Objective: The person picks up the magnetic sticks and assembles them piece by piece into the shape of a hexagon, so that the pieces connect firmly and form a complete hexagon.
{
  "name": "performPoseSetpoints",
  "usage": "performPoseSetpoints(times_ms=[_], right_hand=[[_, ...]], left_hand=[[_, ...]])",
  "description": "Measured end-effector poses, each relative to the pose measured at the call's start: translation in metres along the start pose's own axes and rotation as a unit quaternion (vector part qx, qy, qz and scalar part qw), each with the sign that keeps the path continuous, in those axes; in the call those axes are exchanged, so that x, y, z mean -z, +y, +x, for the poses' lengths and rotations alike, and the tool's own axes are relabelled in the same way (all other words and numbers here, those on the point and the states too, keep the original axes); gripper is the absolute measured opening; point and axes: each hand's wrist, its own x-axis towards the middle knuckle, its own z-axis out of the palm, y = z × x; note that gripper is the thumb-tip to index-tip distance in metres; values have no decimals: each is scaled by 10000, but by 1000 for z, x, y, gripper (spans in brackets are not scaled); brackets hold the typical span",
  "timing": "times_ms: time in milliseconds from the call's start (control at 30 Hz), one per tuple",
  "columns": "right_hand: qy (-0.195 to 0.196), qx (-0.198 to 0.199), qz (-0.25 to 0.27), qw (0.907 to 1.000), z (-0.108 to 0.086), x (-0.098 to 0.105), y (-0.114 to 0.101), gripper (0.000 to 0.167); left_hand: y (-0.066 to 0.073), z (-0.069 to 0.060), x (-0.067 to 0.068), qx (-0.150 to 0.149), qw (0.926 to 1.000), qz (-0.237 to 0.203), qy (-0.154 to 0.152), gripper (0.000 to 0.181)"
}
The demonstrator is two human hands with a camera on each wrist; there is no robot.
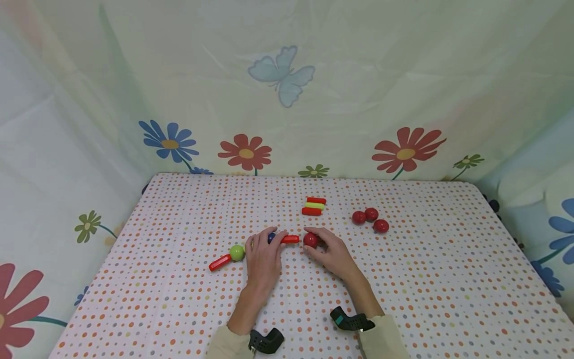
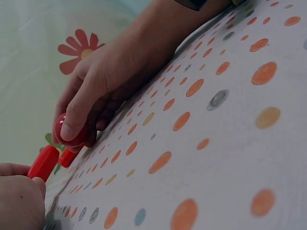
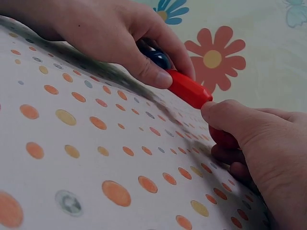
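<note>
- The step in hand seems to be joining the red ball (image 1: 310, 240) to the red stick (image 1: 291, 239); the ball is just beside its free end, over the tabletop (image 1: 439, 259).
- The next move probably calls for careful aligning, then gentle pushing.
- Left hand (image 1: 263, 257), palm down, pinches the stick near the blue ball (image 3: 159, 59).
- Right hand (image 1: 334, 253) pinches the red ball, thumb against fingers.

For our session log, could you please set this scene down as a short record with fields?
Left hand: pinches a red rod beside a dark blue ball
Right hand: holds a red ball near that rod's end
Left of the left hand: another red rod meeting a green ball
Farther back: two red rods and a yellow-green rod, side by side
Right of those: three red balls
Surface: polka-dot tablecloth
Backdrop: flowered fabric
</note>
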Motion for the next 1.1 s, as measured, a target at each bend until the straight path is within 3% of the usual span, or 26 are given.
performPoseSetpoints(times_ms=[133, 433, 700, 933, 1100], right_hand=[[-7, 1, -2, 10000, -1, 0, -1, 45], [195, 394, 31, 9990, -2, -2, 1, 42], [-76, 574, 141, 9982, -2, -1, 1, 44], [-36, 525, 155, 9985, -1, -1, 1, 44], [82, 368, 182, 9991, 0, -1, 1, 43]], left_hand=[[0, -1, 0, -6, 10000, -8, -29, 30], [0, -1, 0, 54, 9999, -40, -134, 31], [0, 0, 0, -47, 9999, 48, -127, 31], [1, -1, -1, -183, 9998, 74, 48, 29], [0, -1, -2, -109, 9992, 383, 31, 29]])
